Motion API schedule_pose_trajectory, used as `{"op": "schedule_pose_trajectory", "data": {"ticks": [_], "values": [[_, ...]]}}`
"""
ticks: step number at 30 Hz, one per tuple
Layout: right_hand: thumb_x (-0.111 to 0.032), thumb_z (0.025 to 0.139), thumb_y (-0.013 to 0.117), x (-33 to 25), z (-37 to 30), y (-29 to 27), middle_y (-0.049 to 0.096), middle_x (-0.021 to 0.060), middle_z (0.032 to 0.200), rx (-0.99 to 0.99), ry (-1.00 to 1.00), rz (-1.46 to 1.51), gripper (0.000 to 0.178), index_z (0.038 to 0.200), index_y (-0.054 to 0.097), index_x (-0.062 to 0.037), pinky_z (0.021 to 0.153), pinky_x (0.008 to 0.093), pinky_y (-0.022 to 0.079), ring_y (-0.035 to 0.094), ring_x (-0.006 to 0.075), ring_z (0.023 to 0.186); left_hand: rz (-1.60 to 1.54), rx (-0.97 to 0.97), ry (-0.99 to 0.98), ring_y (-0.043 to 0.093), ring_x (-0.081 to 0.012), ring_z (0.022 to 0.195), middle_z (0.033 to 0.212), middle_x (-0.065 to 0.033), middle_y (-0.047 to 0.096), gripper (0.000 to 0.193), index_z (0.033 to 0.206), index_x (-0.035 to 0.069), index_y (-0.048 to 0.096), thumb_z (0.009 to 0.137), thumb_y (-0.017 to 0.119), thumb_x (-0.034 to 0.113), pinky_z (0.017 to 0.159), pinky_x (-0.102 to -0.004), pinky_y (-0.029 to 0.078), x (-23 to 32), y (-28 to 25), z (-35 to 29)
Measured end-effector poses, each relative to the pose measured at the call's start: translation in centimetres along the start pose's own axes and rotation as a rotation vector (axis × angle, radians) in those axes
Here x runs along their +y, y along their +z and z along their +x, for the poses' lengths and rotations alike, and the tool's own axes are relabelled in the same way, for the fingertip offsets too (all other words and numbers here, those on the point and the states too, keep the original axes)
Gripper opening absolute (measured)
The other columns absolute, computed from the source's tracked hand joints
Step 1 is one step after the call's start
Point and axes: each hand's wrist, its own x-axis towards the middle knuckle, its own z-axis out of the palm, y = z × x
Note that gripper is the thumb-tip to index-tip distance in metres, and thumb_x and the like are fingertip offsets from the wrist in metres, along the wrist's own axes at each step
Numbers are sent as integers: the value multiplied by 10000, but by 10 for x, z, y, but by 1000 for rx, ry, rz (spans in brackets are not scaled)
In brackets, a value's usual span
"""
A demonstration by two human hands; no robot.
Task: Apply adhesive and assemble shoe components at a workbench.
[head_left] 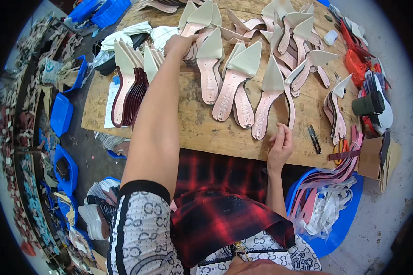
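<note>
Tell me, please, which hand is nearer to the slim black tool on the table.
Right: the right hand is left of the black tool; the left hand is much farther left and forward.

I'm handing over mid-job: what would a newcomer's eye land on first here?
Probably the pink-and-cream shoe pieces, spread over the wooden table from the middle to the upper right. Next, the left hand, stretched far across the table to one such stack, while the right hand is at the table's near edge. The red-and-black checked cloth stands out at bottom centre.
</note>
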Motion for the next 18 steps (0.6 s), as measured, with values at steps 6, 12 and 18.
{"op": "schedule_pose_trajectory", "data": {"ticks": [6, 12, 18], "values": [[-157, 996, 488, 9, 5, 3, 498, -16, 655, -142, 5, 50, 196, 1023, 617, -11, 529, 209, 350, 443, 45, 579, -162, -3, 83, 553, -194, 546, 709, -101, 614, 624, 732, -60, 613, 580, 853, 496, 513, -392, 442, 0, -2, 13], [-181, 998, 494, 5, 3, -2, 498, -19, 640, -157, 0, 68, 203, 1023, 618, -23, 510, 200, 333, 428, 35, 557, -443, 237, 198, 659, -321, 933, 1065, -239, 660, 816, 1074, -115, 598, 596, 841, 500, 809, -394, 512, 42, -60, 27], [-183, 999, 492, 12, 3, -6, 500, -18, 634, -139, -10, 58, 207, 1008, 632, -31, 508, 202, 336, 434, 32, 561, -921, 100, 444, 625, -212, 908, 1015, -165, 647, 688, 1108, -84, 563, 735, 774, 453, 791, -326, 500, 57, -66, -48]]}}
